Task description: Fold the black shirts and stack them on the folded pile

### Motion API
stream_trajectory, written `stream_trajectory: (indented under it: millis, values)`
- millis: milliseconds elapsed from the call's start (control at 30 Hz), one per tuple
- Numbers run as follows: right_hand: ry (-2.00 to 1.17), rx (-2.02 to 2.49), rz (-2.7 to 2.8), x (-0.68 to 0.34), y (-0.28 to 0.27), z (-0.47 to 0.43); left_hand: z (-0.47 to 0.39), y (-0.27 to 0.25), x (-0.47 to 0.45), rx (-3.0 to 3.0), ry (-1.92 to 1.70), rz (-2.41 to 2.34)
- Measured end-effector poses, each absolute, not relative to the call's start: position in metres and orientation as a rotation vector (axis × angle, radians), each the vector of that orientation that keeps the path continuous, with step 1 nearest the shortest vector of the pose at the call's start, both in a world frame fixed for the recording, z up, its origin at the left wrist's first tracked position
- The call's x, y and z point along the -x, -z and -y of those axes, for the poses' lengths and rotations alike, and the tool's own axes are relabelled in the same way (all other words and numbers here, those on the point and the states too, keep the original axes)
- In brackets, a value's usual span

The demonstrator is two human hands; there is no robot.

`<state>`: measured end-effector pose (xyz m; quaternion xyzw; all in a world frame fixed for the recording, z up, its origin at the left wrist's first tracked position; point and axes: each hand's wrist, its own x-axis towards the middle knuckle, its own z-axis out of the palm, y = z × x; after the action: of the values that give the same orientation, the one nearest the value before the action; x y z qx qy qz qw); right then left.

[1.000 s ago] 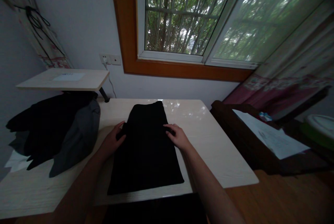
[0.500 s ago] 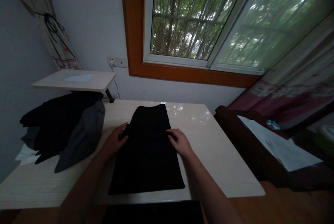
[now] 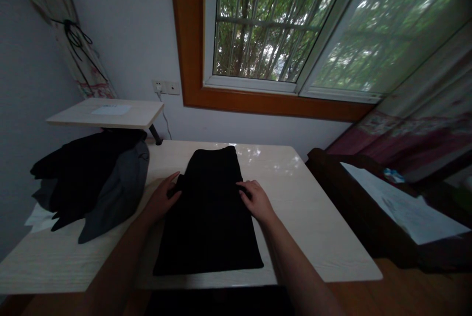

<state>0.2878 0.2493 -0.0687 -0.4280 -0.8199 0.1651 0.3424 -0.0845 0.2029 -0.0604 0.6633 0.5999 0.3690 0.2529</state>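
Observation:
A folded black garment (image 3: 210,217) lies flat on the pale wood-grain table (image 3: 306,217), narrower at its far end and wider towards me. Its exact kind cannot be made out. My left hand (image 3: 162,198) grips the left edge about halfway along, where a small flap of cloth sticks out between thumb and fingers. Opposite it, my right hand (image 3: 257,199) has its thumb and curled fingers on the right edge. The fingertips under the cloth are partly hidden.
A heap of black and grey clothes (image 3: 99,178) lies at the left, below a small raised shelf (image 3: 84,114) with paper on it. Behind the table are a wall socket (image 3: 165,87) and a window. Dark furniture (image 3: 332,198) bearing a white sheet (image 3: 398,203) stands right.
Both hands keep their places on the garment's edges. The view has shifted very slightly; the garment looks the same.

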Motion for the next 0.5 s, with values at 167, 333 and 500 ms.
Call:
stream_trajectory:
  millis: [167, 333, 500]
  values:
    - [-0.368, 1.161, 2.166, -0.288, 0.069, -0.250, -0.204, 0.068, 0.086, -1.846, -0.984, -1.678]
    - [-0.290, 1.251, 2.147, -0.287, 0.070, -0.252, -0.206, 0.074, 0.087, -1.909, -1.015, -1.708]
    - [-0.222, 1.375, 2.113, -0.284, 0.071, -0.254, -0.210, 0.077, 0.088, -1.987, -1.000, -1.805]
